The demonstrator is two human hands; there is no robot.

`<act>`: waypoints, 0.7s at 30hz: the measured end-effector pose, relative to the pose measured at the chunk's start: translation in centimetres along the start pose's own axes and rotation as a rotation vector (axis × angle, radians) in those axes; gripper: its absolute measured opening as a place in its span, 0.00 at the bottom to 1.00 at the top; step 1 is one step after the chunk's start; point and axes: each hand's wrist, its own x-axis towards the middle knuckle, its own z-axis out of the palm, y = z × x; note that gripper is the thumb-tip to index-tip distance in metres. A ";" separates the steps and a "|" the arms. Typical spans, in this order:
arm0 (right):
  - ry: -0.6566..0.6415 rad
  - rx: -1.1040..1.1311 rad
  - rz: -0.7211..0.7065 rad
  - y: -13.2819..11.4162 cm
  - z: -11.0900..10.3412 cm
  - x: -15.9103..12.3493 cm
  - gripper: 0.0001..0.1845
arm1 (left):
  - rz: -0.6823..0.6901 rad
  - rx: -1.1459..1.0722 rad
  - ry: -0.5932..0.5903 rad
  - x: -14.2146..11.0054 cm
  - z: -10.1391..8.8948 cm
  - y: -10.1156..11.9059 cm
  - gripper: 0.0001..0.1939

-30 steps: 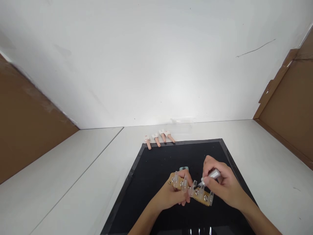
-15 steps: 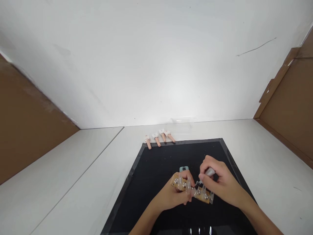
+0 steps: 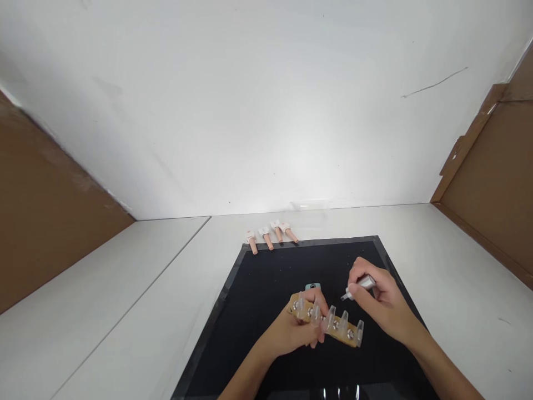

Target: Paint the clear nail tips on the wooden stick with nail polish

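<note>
My left hand (image 3: pixel 300 328) is closed around the middle of a tan nail-tip stand (image 3: pixel 339 332). Several clear false nail tips (image 3: pixel 330 319) stand up along the strip, with round metal studs between them. My right hand (image 3: pixel 383 297) pinches a small nail brush (image 3: pixel 361 287) by its silver-white handle. The brush's narrow tip points down and left, above and apart from the nail tips. Just behind my left fingers is a small teal object (image 3: pixel 313 286) with a dark round centre, its lower part hidden by the hand.
Several pinkish, finger-like pieces with white tops (image 3: pixel 267 239) lie along the far edge of the black mat (image 3: pixel 258 294). A clear plastic piece (image 3: pixel 310 205) is at the foot of the white wall. Brown cardboard panels (image 3: pixel 491 183) flank the white table. Shiny clear items show at the bottom edge.
My right hand has drawn the brush back, up and to the right, away from the nail tips. My left hand keeps hold of the stand, which has shifted slightly left and turned a little.
</note>
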 end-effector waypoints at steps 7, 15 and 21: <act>-0.079 0.015 -0.013 -0.1 0.2 -0.2 0.08 | -0.015 0.002 0.026 -0.1 0.1 0.1 0.19; -0.096 0.076 -0.028 -0.1 0.4 -0.3 0.08 | 0.001 -0.030 0.014 -0.1 -0.1 0.0 0.22; 0.364 0.058 0.251 0.6 0.8 0.2 0.10 | 0.052 -0.141 0.017 -0.1 -0.7 -1.2 0.20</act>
